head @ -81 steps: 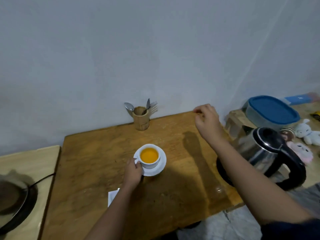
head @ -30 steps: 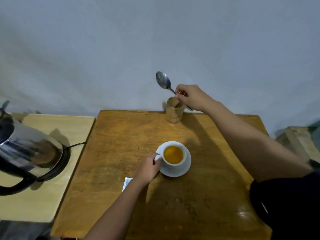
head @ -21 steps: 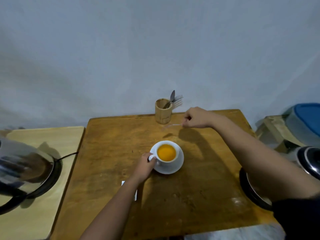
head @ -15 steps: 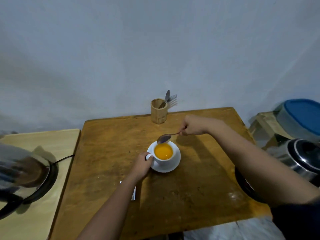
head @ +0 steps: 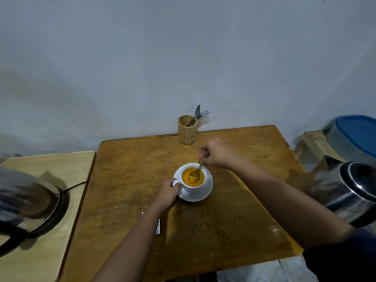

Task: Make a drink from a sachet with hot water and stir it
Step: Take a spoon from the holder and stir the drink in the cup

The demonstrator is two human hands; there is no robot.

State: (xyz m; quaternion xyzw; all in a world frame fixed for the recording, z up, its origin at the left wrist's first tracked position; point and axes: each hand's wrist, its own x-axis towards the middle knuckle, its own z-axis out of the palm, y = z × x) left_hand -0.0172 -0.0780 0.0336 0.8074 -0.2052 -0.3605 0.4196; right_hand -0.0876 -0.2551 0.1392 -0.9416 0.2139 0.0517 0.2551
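Note:
A white cup full of orange drink stands on a white saucer in the middle of the brown wooden table. My left hand grips the cup's handle from the left. My right hand hovers just behind the cup and pinches the handle of a metal spoon, whose bowl dips into the drink. A white sachet lies on the table, mostly hidden under my left forearm.
A bamboo holder with a spoon and a fork stands at the table's back edge. A steel kettle sits on its base on the pale side table at left. Another steel kettle and a blue-lidded tub are at right.
My right hand took a spoon from the holder, carried it down to the cup and dipped its bowl into the drink. My left hand stayed on the cup's handle.

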